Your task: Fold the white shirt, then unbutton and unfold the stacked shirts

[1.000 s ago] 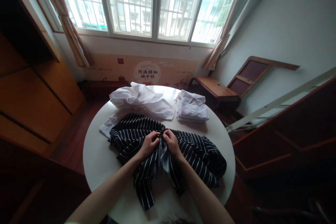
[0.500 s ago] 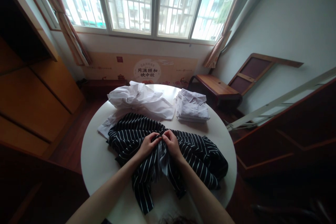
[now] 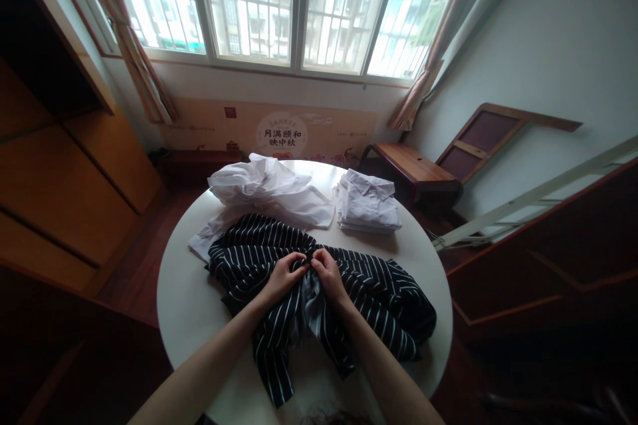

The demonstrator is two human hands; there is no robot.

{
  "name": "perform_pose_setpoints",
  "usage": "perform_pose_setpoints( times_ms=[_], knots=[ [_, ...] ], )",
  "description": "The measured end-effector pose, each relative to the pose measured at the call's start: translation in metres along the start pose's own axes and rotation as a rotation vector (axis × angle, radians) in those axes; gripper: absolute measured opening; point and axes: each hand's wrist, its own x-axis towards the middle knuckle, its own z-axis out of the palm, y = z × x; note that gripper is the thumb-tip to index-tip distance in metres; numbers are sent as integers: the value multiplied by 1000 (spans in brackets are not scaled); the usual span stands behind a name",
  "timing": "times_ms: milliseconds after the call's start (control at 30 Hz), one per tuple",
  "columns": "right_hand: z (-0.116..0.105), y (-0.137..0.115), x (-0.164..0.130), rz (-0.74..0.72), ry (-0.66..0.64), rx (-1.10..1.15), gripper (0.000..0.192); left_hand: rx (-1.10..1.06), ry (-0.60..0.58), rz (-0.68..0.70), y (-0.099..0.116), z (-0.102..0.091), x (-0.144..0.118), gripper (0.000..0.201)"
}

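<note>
A black garment with white stripes, perhaps a jacket, lies bunched across the round white table. Its front edges part below my hands, showing a grey lining. My left hand pinches the fabric at the garment's upper middle. Close beside it, my right hand pinches the same spot, thumb and fingertips pressed together. The two sets of fingertips almost touch. Whatever small detail sits between them is too dark to make out.
A crumpled white garment lies at the table's back left. Folded white shirts are stacked at the back right. Beyond the table stand a wooden bench and a barred window. Wooden cabinets are on the left.
The view has shifted slightly, so everything sits a little further right. My fingertips have moved very slightly at the same spot on the garment; both hands keep their grip.
</note>
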Motion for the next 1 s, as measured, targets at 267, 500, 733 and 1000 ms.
perform_pose_setpoints(
  times_ms=[267,500,733,1000],
  knots=[
    [-1,-10,-9,-209,66,-169,11,153,61,129,1,4,-5,10],
    [0,-1,-3,-24,77,194,15,187,96,231,1,7,-7,5],
    [-1,1,2,129,46,496,24,168,93,296,5,6,-10,5],
    [-12,-3,5,245,134,601,33,56,177,279,9,1,-10,9]
  ],
)
